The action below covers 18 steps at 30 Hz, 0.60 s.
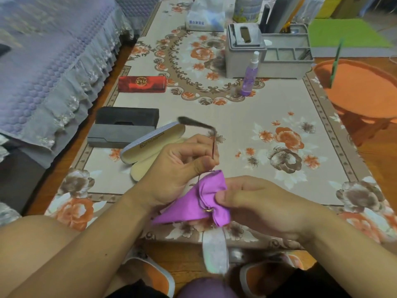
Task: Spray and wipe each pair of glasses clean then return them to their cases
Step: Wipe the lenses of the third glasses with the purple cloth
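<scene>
Left hand (pixel 180 166) pinches the thin wire-framed glasses (pixel 214 252) by a temple, held over the table's near edge, while right hand (pixel 255 203) pinches the soft purple microfibre cloth (pixel 193 211) round one lens — light, bendable, fragile, so frame-only grip looks wisest.

Cloth-covered lens (pixel 211 196), blurred temple (pixel 194 123)

View: a single head camera, worn by the person, wide-angle.
Facing: forward and down along the table (pixel 279 108), from its near edge toward the far edge.
Nearness: close over both hands (pixel 178 166), which fill the lower middle; knees and shoes show below the near edge.
Reach: left edge, right edge and far clutter all fall in frame.
</scene>
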Tool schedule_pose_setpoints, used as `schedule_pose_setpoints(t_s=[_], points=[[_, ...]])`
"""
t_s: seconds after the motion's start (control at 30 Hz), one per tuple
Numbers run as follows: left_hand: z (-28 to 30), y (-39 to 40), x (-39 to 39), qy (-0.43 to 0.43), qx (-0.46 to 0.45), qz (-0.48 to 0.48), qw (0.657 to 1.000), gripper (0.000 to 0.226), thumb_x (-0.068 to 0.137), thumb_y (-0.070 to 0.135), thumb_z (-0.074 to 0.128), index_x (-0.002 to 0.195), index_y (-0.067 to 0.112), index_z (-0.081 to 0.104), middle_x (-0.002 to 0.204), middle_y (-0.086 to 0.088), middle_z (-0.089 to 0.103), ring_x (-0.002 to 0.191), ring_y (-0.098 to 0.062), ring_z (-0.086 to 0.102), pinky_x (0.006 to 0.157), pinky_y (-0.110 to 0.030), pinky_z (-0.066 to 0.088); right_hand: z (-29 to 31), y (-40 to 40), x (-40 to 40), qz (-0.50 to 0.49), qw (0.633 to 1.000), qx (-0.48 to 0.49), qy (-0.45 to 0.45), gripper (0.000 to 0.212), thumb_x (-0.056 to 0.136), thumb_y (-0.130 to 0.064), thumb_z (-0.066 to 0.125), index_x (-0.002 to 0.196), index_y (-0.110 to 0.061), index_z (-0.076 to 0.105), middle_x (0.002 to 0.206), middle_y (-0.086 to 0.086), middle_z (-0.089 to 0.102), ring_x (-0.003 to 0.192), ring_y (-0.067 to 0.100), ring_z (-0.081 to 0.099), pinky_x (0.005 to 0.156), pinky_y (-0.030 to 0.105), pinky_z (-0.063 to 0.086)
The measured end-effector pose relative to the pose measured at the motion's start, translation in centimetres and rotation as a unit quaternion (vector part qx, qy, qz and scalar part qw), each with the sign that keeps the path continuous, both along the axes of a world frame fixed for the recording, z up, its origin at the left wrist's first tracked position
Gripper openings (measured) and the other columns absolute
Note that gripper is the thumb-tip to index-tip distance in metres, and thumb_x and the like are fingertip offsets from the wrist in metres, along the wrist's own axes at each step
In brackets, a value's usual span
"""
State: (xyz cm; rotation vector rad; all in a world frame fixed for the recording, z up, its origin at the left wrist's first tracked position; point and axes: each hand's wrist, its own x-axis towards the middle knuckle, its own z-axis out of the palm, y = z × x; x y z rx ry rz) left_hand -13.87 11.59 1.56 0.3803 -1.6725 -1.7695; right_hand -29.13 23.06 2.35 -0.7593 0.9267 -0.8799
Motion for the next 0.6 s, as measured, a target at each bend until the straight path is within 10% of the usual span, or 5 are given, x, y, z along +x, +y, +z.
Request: schedule_pose_setpoints(t_s=[0.6], points=[[0.06, 0.61, -0.17, -0.088, -0.103, -0.033, 0.990, 0.007, 0.085, 0.009, 0.074, 0.087, 0.015, 0.078, 0.095, -0.001, 0.061, 0.093, -0.014, 0.060, 0.089, -0.026, 0.045, 0.46, -0.58, 0.37, -0.011, 0.995, -0.053, 0.081, 0.012, 0.076, 0.001, 0.078, 0.073, -0.011, 0.077, 0.070, 0.009, 0.072, 0.070, 0.023, 0.068, 0.076, 0.036, 0.055]])
